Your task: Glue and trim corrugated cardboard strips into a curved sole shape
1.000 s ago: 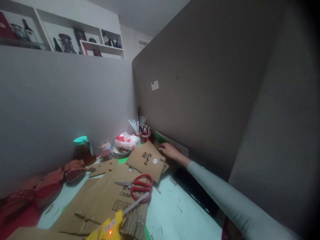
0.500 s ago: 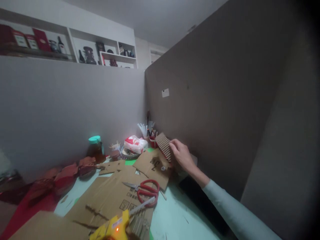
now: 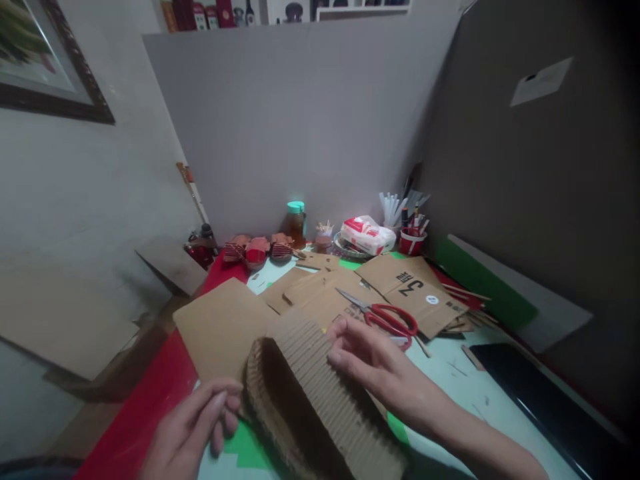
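In the head view, a curved piece of ribbed corrugated cardboard sits low in the middle of the table, arching up off the surface between both hands. The right hand lies on its ribbed top at about 2 o'clock from the piece's centre, fingers spread and resting flat on the ridges rather than clamped around it. The left hand comes in at 8 o'clock, fingers loosely curled together with their tips touching the piece's near left edge. Just beyond the right hand, at 1 o'clock, red-handled scissors lie on flat cardboard sheets, beside a sheet marked with a 3. Farther back, at 12 o'clock, stand a jar with a teal lid and a red cup of pens.
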### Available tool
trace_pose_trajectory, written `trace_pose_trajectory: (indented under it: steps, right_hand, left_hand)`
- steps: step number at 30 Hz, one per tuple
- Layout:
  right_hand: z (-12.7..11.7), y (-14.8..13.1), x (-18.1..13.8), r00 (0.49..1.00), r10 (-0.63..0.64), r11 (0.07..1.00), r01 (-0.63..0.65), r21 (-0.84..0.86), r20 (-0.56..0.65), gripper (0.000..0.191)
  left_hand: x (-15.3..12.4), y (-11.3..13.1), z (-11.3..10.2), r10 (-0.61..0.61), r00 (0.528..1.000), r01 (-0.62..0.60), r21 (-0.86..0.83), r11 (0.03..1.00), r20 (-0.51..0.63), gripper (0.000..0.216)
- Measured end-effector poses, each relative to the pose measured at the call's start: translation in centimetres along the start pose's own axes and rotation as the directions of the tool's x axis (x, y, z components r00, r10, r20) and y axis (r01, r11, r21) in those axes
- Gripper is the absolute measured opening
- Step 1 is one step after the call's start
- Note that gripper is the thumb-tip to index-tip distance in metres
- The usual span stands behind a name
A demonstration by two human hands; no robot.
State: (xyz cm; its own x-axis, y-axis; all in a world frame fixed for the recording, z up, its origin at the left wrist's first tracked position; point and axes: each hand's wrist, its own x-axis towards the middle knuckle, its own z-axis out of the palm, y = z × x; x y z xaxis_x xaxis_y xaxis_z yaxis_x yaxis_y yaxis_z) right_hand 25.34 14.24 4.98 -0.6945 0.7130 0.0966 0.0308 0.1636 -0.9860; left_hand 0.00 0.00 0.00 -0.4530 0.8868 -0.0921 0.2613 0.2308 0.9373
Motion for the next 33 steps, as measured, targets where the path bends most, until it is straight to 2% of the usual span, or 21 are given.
trace_pose_trajectory:
  steps: [3,4,6,8,10,13,17,22,29,33]
  right_hand:
    - [1.0,-0.5,-0.4,0.999,-0.038,0.998,0.038,0.054,0.0,0.029]
    - [1.2,-0.5,-0.4,0.998,-0.066,0.998,0.066,0.021,0.001,0.028]
    - [1.7,-0.2,-0.5,0.991,-0.133,0.979,0.136,-0.15,0.028,0.029]
    - [2.2,0.3,-0.4,0.979,-0.175,0.912,0.2,-0.359,0.102,0.024]
    - [2.8,0.7,-0.2,0.969,-0.165,0.848,0.235,-0.476,0.183,0.018]
    - [3.4,1.0,-0.1,0.957,-0.137,0.798,0.26,-0.544,0.256,0.018]
    - [3.5,0.7,0.0,0.958,-0.106,0.739,0.256,-0.623,0.268,0.021]
    - [3.6,1.2,-0.1,0.933,-0.217,0.538,0.361,-0.762,0.288,0.021]
    - [3.6,2.2,0.2,0.918,-0.28,0.567,0.393,-0.724,0.279,0.018]
    - [3.5,1.8,0.1,0.93,-0.217,0.59,0.367,-0.719,0.297,0.017]
  left_hand:
    - [1.4,1.3,-0.2,0.02,1.0,-0.02,0.084,0.996,0.004,0.058]
    - [1.8,1.7,0.0,0.026,1.0,-0.026,0.114,0.993,0.007,0.058]
    - [2.4,2.5,0.6,0.029,0.999,-0.032,0.168,0.985,0.022,0.062]
    - [2.7,3.2,1.2,0.042,0.997,-0.053,0.196,0.979,0.058,0.062]
    - [2.8,3.8,1.6,0.073,0.993,-0.09,0.197,0.976,0.093,0.056]
    - [2.9,4.2,1.9,0.083,0.988,-0.105,0.178,0.978,0.128,0.051]
    - [3.1,3.7,2.2,0.053,0.99,-0.072,0.149,0.986,0.128,0.052]
    - [3.2,2.7,2.4,0.089,0.992,-0.101,0.15,0.984,0.087,0.045]
    - [2.7,1.9,2.6,0.092,0.994,-0.101,0.164,0.981,0.066,0.052]
    - [2.3,2.1,2.6,0.1,0.994,-0.105,0.104,0.989,0.052,0.048]
